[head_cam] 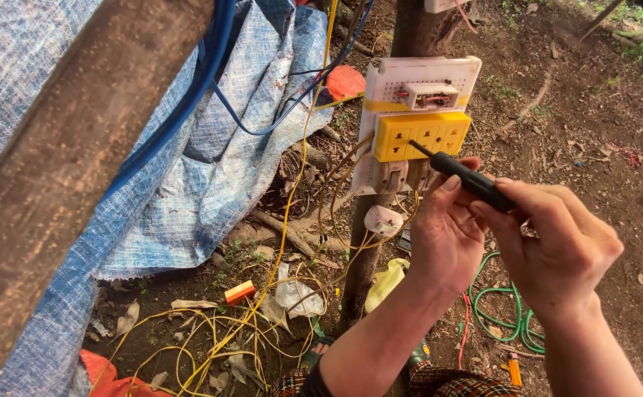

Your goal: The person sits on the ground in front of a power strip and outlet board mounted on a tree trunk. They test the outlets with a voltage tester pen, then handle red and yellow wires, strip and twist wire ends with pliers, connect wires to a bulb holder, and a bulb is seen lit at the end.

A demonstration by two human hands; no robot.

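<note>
Right hand [557, 246] is pinching a black slim screwdriver [463, 174], tip touching the yellow plastic socket strip [421, 134] already mounted on the white board [424, 73]; left hand's [446, 235] fingers are curled, steadying the shaft. Yellow wires [292, 220] are hanging loose below.

An outdoor makeshift worksite is shown: bare soil [601, 110] at right, a blue tarpaulin [211, 169] at left, yellow wires [211, 345] strewn below, a socket board [417, 125] fixed to a wooden post [362, 257].
</note>
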